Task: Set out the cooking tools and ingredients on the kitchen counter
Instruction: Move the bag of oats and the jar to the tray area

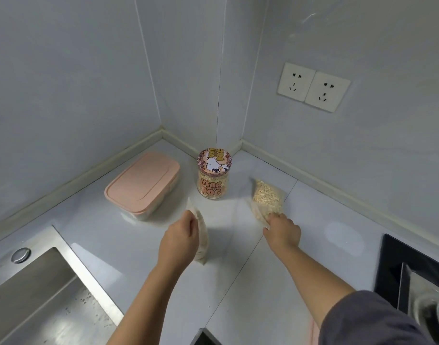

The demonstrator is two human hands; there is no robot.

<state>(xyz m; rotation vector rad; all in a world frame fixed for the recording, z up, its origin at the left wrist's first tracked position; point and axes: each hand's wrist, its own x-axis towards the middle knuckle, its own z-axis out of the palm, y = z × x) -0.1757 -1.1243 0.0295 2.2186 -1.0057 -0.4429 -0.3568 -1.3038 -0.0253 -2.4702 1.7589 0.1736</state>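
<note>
Plastic oat bag (265,197) beyond right hand's (283,232) grip

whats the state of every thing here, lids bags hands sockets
pink-lidded container: lid on
snoopy jar: upright, lid on, partly filled
left hand: grips a clear bag, blurred
right hand: pinches a bag of oats by its near end
wall sockets: nothing plugged in
</note>
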